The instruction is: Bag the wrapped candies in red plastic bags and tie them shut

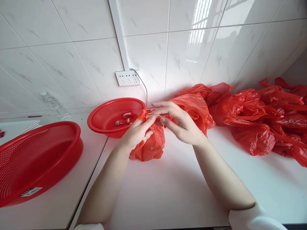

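A filled red plastic bag rests on the white table in front of me. My left hand is closed round its gathered neck, and a tuft of red plastic sticks up above the fingers. At the right of the neck is my right hand, its fingers spread and reaching over toward the left thumb. Its fingertips are close to the top of the bag; whether they touch the plastic is hard to tell. The bag's contents are hidden by the red film.
Behind my left hand stands a round red basket with small red packets. A larger red basket is at the left, near a plastic bottle. Several red bags line the wall at the right. A socket panel has a cable.
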Demonstrator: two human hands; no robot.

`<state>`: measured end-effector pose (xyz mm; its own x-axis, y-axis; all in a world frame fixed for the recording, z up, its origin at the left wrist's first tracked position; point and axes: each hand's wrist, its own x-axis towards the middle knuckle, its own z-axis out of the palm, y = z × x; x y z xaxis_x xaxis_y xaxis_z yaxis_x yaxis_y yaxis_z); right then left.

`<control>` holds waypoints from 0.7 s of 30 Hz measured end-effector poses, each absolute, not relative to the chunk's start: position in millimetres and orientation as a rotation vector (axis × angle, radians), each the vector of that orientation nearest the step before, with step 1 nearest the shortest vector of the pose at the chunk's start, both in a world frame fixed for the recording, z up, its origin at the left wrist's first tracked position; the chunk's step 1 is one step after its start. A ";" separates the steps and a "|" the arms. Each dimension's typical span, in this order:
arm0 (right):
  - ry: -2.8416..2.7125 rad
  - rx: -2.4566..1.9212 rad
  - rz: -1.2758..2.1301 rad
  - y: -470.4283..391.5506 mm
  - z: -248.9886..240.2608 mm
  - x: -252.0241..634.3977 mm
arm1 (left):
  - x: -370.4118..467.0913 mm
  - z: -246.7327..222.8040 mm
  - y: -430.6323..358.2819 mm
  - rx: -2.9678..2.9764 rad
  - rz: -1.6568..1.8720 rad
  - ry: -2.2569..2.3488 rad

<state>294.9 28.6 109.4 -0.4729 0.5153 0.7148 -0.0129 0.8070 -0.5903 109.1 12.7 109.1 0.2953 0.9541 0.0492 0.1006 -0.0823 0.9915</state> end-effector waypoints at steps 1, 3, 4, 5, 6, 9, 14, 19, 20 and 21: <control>-1.976 -0.417 0.693 32.0 107.6 296.3 | 107.7 108.5 13.7 1.415 0.980 1.043; -1.979 -0.475 0.807 39.8 102.6 297.7 | 104.5 107.2 15.1 1.382 0.966 1.071; -1.973 -0.485 0.867 43.3 100.1 297.7 | 103.0 106.6 15.5 1.385 0.954 1.087; -1.958 -0.485 0.913 46.2 97.9 297.9 | 101.4 106.2 15.7 1.391 0.954 1.104; -1.941 -0.479 0.941 48.1 96.5 298.6 | 99.7 106.2 15.8 1.397 0.963 1.118; -1.901 -0.461 0.941 47.9 97.8 305.5 | 93.0 110.3 14.9 1.398 0.934 1.096; -1.903 -0.438 0.884 34.5 110.6 320.7 | 85.9 118.8 12.8 1.323 0.763 0.895; -2.015 -0.345 0.775 12.7 120.8 316.8 | 89.2 117.2 15.4 1.355 0.799 0.882; -2.117 -0.318 0.776 8.9 122.2 315.2 | 89.2 117.9 14.5 1.402 0.811 0.867; -2.216 -0.298 0.784 5.9 123.0 313.6 | 88.8 119.3 12.4 1.487 0.810 0.850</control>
<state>313.6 5.9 123.0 -0.6893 0.4331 0.5808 -0.0287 0.7846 -0.6193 88.8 12.4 119.3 0.4936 0.8695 0.0173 0.0586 -0.0532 0.9969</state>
